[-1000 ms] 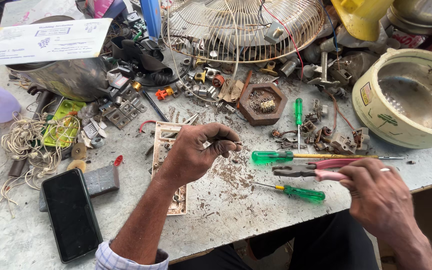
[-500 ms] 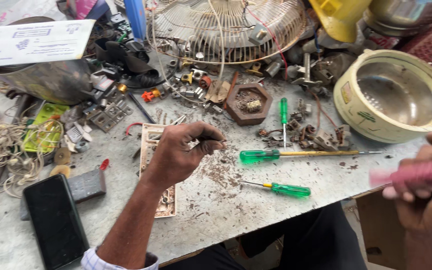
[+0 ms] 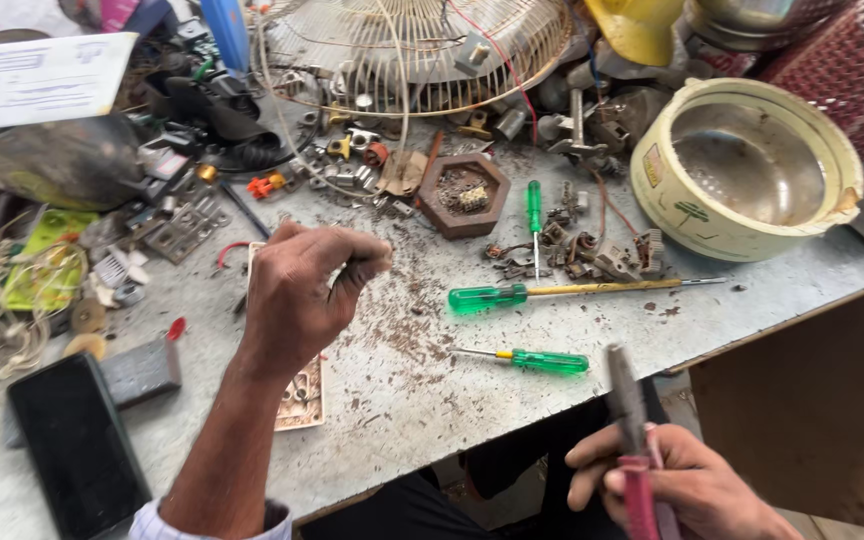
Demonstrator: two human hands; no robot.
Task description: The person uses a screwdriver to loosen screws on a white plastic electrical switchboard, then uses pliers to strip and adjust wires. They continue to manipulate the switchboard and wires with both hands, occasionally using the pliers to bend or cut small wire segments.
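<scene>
The pliers (image 3: 634, 440) have dark steel jaws and red-pink grips. They stand nearly upright, jaws closed and pointing up, grips wrapped inside the right hand (image 3: 672, 485), off the near edge of the grey workbench (image 3: 402, 400). The left hand (image 3: 302, 290) rests curled above the workbench, fingertips pinched together; whether it holds anything cannot be told. A brown board (image 3: 297, 398) lies flat under its wrist.

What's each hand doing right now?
Left hand: fingers pinched shut over the workbench; what they hold cannot be told.
Right hand: closed around red-handled pliers.
</scene>
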